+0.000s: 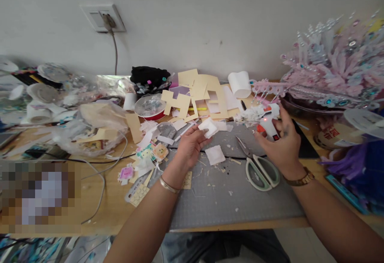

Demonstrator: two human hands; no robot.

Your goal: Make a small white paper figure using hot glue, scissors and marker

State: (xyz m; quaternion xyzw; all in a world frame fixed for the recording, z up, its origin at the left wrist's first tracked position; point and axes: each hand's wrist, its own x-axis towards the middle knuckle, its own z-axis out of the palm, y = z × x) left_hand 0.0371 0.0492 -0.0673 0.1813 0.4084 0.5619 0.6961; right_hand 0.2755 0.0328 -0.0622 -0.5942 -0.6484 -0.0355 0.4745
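Observation:
Between thumb and fingers, my left hand (pixel 193 143) pinches a small white square pad (pixel 209 128) above the grey cutting mat (pixel 207 199). A second white square pad (pixel 215 155) lies on the mat just below it. My right hand (pixel 282 139) is wrapped round a white and orange hot glue gun (pixel 269 123) with a small red light glowing on its side. The gun's nozzle and the white, glue-crusted stuff beside it are hard to tell apart. Below my right hand, scissors (pixel 261 171) with pale green handles rest on the mat, their blades pointing up-left.
Cut pieces of cream card (pixel 207 89) lie behind the mat, near a white roll (pixel 239 84). Pink beaded decorations (pixel 330 67) fill a bowl at right. Plastic bags (pixel 99 123) and loose cables (pixel 103 179) spread over the left side. A plug (pixel 108 22) sits in the wall socket.

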